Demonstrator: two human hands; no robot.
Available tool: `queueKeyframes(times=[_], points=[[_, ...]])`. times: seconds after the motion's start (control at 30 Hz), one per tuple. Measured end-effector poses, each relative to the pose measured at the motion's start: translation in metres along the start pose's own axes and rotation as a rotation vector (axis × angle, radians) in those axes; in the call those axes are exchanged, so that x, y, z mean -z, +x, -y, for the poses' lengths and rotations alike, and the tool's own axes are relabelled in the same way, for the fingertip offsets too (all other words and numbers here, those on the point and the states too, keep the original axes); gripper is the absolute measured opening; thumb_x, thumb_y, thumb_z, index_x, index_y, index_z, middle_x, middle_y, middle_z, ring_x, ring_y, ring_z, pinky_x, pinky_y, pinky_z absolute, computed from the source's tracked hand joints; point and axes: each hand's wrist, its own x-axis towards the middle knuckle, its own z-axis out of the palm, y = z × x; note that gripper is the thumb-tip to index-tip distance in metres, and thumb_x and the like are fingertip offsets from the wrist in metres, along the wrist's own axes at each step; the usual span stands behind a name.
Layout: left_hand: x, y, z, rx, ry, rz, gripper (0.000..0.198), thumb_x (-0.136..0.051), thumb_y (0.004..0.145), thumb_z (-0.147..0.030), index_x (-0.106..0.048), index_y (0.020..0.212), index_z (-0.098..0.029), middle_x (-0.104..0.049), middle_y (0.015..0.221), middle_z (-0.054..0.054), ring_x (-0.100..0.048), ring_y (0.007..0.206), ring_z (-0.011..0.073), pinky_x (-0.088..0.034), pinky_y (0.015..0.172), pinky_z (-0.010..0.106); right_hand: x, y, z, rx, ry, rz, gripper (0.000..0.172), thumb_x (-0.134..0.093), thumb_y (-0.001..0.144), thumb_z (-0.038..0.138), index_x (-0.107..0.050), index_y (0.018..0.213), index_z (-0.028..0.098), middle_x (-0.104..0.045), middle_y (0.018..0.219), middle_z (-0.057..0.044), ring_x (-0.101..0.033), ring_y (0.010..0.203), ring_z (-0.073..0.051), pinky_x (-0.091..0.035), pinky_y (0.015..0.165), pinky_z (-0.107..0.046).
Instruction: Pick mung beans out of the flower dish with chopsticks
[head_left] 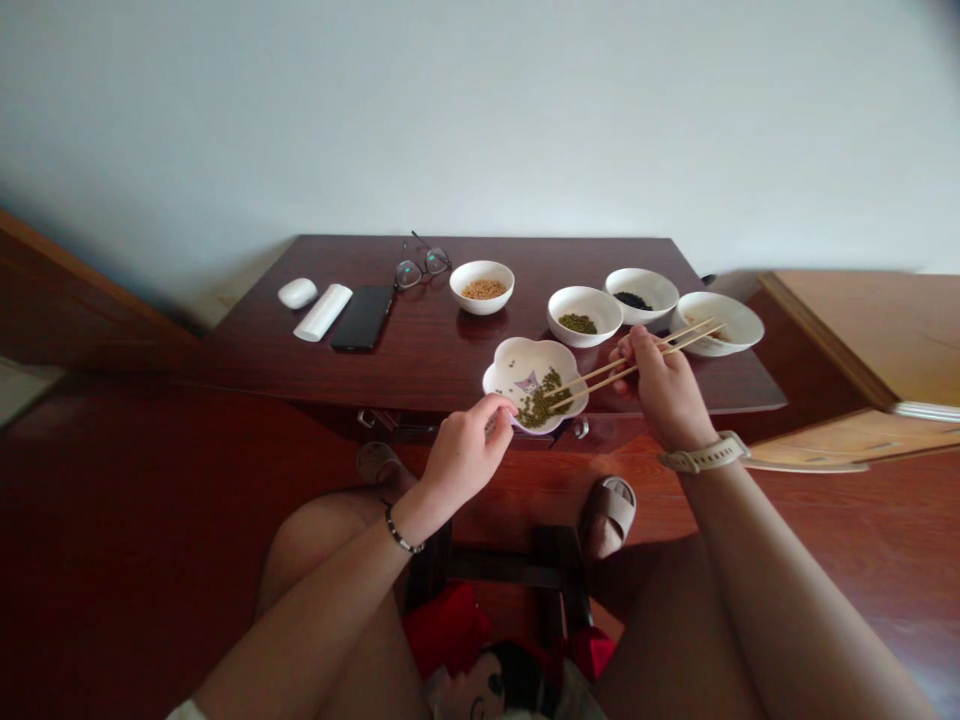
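Observation:
My left hand (474, 448) pinches the near left rim of a white flower-shaped bowl (510, 365) at the table's front edge. Green beans (541, 404) lie in its near right part, beside a printed cartoon figure. My right hand (660, 380) is closed around a pair of wooden chopsticks (611, 372), their tips down among those beans. Just beyond stands a round white bowl (585, 338) with green beans (577, 323) in it. Behind my right hand are a bowl (658, 312) of black beans (632, 300) and another white bowl (742, 330) with a few pale bits, partly hidden by the chopsticks.
A white bowl (482, 304) of yellowish grains (484, 289) stands mid-table (427, 365). To its left lie eyeglasses (422, 268), a black phone (363, 318), a white oblong case (323, 312) and a small white rounded case (298, 293). A wooden cabinet (862, 330) stands at the right.

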Motion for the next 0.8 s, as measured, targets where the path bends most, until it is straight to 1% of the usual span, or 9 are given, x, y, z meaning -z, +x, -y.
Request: queueKeyframes(times=[0.1, 0.23, 0.37, 0.5, 0.6, 0.67, 0.8], points=[[0.0001, -0.0001, -0.0003, 0.000, -0.009, -0.004, 0.019, -0.054, 0.109, -0.022, -0.073, 0.111, -0.022, -0.085, 0.101, 0.003, -0.080, 0.085, 0.0196, -0.053, 0.078, 0.028, -0.0020, 0.0001, 0.0008, 0.007, -0.001, 0.001, 0.050, -0.065, 0.102, 0.065, -0.053, 0.077, 0.023, -0.058, 0.072, 0.001, -0.052, 0.049, -0.009, -0.035, 0.041, -0.024], [-0.0002, 0.0003, -0.0002, 0.008, -0.007, -0.004, 0.020, -0.054, 0.109, -0.022, -0.073, 0.111, -0.022, -0.085, 0.100, 0.004, -0.080, 0.082, 0.0194, -0.053, 0.076, 0.028, -0.0048, -0.0006, 0.0028, 0.004, -0.001, -0.020, 0.051, -0.064, 0.102, 0.065, -0.052, 0.076, 0.023, -0.056, 0.070, 0.002, -0.051, 0.049, -0.008, -0.034, 0.041, -0.024], [-0.0001, 0.0004, -0.0004, 0.005, 0.001, -0.006, 0.020, -0.054, 0.109, -0.023, -0.074, 0.111, -0.022, -0.085, 0.101, 0.004, -0.081, 0.083, 0.0200, -0.055, 0.077, 0.028, -0.0053, -0.0006, 0.0032, 0.008, 0.007, -0.036, 0.050, -0.064, 0.103, 0.064, -0.052, 0.076, 0.023, -0.057, 0.071, 0.001, -0.051, 0.049, -0.008, -0.035, 0.041, -0.023], [0.0003, 0.0002, -0.0010, 0.002, 0.000, -0.011, 0.020, -0.053, 0.109, -0.022, -0.073, 0.110, -0.022, -0.085, 0.101, 0.004, -0.081, 0.085, 0.0199, -0.055, 0.079, 0.028, -0.0036, 0.0005, 0.0000, 0.003, 0.040, 0.003, 0.048, -0.063, 0.104, 0.062, -0.053, 0.078, 0.024, -0.059, 0.070, 0.001, -0.050, 0.048, -0.009, -0.034, 0.042, -0.024], [0.0000, 0.0003, -0.0010, 0.008, 0.003, -0.009, 0.020, -0.053, 0.109, -0.022, -0.073, 0.110, -0.022, -0.085, 0.100, 0.003, -0.080, 0.081, 0.0187, -0.054, 0.076, 0.028, -0.0036, 0.0007, -0.0025, -0.006, 0.010, 0.046, 0.047, -0.062, 0.106, 0.062, -0.054, 0.078, 0.024, -0.056, 0.065, 0.002, -0.049, 0.048, -0.010, -0.034, 0.042, -0.024], [-0.0005, 0.0003, -0.0006, 0.012, 0.006, -0.009, 0.020, -0.053, 0.109, -0.022, -0.073, 0.110, -0.022, -0.084, 0.100, 0.003, -0.080, 0.081, 0.0187, -0.053, 0.075, 0.028, -0.0046, 0.0006, -0.0029, -0.003, -0.023, 0.049, 0.047, -0.060, 0.106, 0.061, -0.054, 0.078, 0.024, -0.054, 0.063, 0.002, -0.049, 0.049, -0.011, -0.035, 0.043, -0.024], [-0.0018, 0.0003, 0.0007, 0.008, 0.006, -0.018, 0.020, -0.053, 0.109, -0.023, -0.073, 0.111, -0.022, -0.085, 0.102, 0.004, -0.081, 0.087, 0.0204, -0.054, 0.079, 0.029, -0.0069, 0.0009, -0.0017, -0.008, -0.039, 0.034, 0.050, -0.060, 0.106, 0.064, -0.052, 0.077, 0.024, -0.055, 0.064, 0.002, -0.048, 0.047, -0.010, -0.034, 0.042, -0.024]])
